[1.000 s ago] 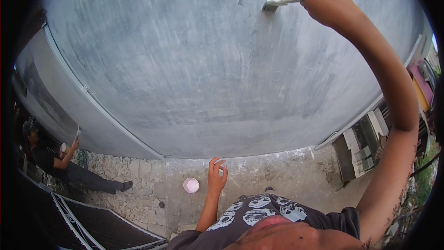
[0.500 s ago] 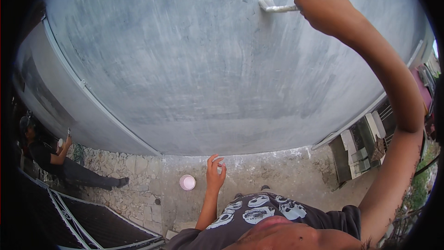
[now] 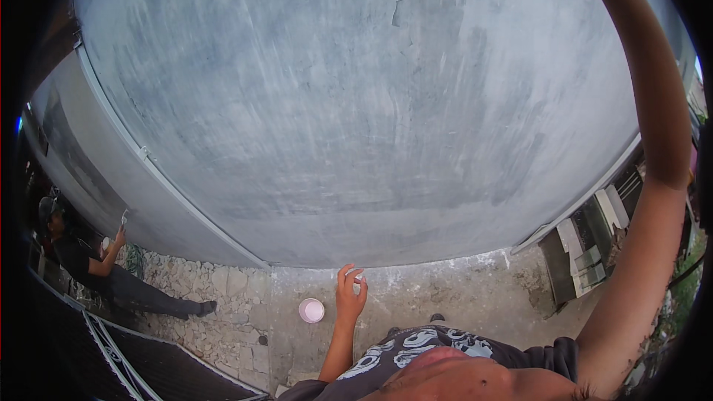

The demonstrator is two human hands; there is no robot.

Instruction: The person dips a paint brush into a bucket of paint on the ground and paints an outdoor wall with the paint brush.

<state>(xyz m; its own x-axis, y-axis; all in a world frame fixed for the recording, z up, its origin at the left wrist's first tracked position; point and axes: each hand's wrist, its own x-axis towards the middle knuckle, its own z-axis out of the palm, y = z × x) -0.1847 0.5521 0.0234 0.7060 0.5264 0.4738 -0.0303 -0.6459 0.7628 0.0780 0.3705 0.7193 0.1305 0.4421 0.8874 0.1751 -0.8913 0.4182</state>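
Note:
A large grey wall (image 3: 334,119), streaked with lighter and darker patches, rises in front of me. My right forearm (image 3: 653,89) stretches up along its right side and leaves the view at the top, so my right hand and the paintbrush seen earlier are hidden. Low near the wall's base, my left hand (image 3: 350,293) is open, its fingers bent and apart with nothing between them. Close to it on the ground is a small round pinkish-white tub (image 3: 312,310). A crack-like chip (image 3: 397,12) marks the wall's upper part.
At the left, another person (image 3: 96,267) holds a brush against an adjoining wall. Broken stones (image 3: 215,282) cover the ground there, beside a dark metal gate (image 3: 141,356). Stacked slabs and boards (image 3: 583,245) stand at the right, near the wall's end.
My right hand and the paintbrush have moved up and out of view. The wall and ground sit slightly lower in the picture. My left hand keeps its bent pose.

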